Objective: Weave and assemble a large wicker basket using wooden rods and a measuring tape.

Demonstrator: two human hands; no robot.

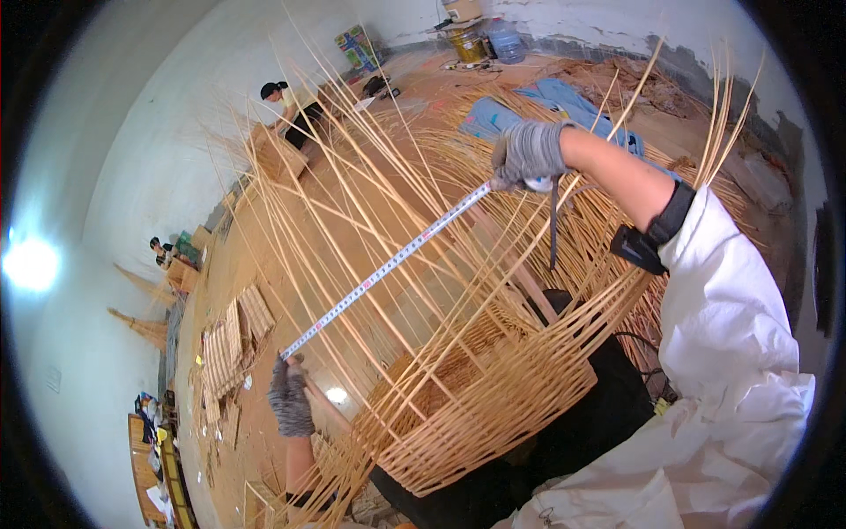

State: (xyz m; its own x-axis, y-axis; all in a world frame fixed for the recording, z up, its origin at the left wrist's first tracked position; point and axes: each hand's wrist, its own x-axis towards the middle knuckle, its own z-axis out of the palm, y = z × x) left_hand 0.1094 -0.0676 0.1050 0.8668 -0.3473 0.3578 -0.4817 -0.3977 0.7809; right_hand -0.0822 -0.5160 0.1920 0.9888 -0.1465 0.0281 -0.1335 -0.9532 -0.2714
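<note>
**Tape measure stretched across the unfinished basket**

Tape measure (388, 264) runs taut and diagonal, from lower left, near, to upper right, farther off. The left hand (289, 398) pinches its free end; the right hand (527, 152) is clenched round its case. Below, the woven basket (493, 401) has walls partly up, with its loose stakes (352, 176) unwoven: measuring looks under way.
</note>
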